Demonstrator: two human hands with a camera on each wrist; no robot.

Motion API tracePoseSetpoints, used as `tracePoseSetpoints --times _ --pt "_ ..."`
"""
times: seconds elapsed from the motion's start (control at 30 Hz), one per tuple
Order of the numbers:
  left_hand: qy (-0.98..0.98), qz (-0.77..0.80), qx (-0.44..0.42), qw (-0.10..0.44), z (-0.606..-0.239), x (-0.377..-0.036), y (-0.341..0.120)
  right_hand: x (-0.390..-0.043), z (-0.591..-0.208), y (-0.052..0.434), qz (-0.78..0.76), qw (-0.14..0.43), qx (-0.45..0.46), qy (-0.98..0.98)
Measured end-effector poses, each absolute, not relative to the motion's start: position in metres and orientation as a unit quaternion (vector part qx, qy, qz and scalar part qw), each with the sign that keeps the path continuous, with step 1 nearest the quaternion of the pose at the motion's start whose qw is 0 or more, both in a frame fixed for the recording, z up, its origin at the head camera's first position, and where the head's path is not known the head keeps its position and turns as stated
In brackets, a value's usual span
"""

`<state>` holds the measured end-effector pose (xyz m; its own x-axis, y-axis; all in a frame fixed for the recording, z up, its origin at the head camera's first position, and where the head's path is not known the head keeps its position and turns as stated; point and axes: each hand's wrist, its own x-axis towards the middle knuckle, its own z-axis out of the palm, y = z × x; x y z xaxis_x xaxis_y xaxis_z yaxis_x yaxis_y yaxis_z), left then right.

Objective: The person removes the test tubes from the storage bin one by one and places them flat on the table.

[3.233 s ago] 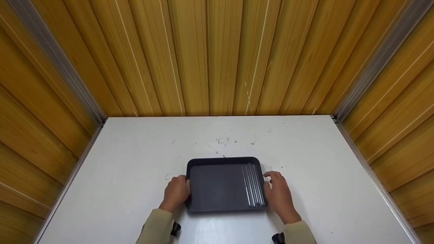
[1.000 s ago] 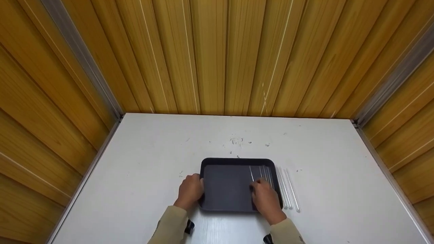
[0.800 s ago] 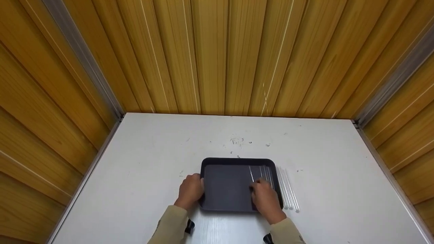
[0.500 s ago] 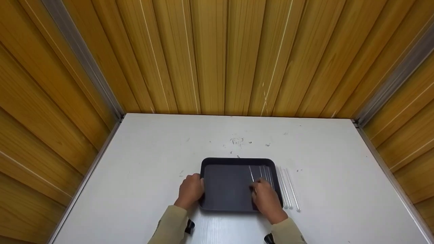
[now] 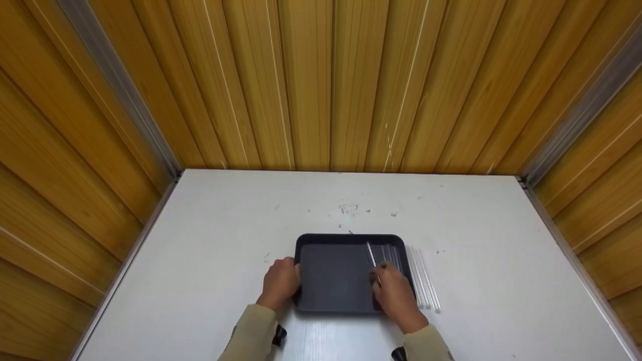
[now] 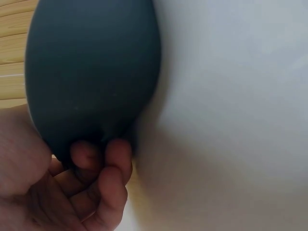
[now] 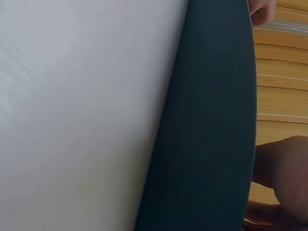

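Note:
A dark shallow rectangular tray (image 5: pixel 336 281) lies on the white table in the head view. My left hand (image 5: pixel 281 282) grips its left rim; in the left wrist view the curled fingers (image 6: pixel 113 197) reach under the tray's edge. Over the tray's right part, my right hand (image 5: pixel 393 291) pinches a thin clear straw-like tube (image 5: pixel 370 253), whose far end sticks out past the fingers. Several similar clear tubes (image 5: pixel 391 253) lie in the tray along its right side, partly hidden by this hand. In the right wrist view, the tray wall (image 7: pixel 207 115) hides most of the right fingers.
Several more clear tubes (image 5: pixel 425 281) lie side by side on the white table (image 5: pixel 225 225), just right of the tray. Wood-look panels (image 5: pixel 311 85) stand behind the table and at both sides. Small dark marks spot the tabletop beyond the tray.
My right hand has come from the tray's right rim into the tray and pinches one tube, set apart left of the others. That tube's far end has just shifted slightly. The left hand keeps its grip.

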<state>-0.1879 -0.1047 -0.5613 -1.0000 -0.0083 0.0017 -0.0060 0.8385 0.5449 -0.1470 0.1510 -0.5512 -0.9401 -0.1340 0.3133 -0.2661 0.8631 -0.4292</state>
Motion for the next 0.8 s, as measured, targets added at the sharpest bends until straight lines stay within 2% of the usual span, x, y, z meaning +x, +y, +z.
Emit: tracePoseSetpoints --times 0.8 --pt "-0.959 -0.285 0.01 -0.001 -0.562 -0.19 -0.105 -0.139 -0.537 0.163 0.261 0.14 0.086 -0.951"
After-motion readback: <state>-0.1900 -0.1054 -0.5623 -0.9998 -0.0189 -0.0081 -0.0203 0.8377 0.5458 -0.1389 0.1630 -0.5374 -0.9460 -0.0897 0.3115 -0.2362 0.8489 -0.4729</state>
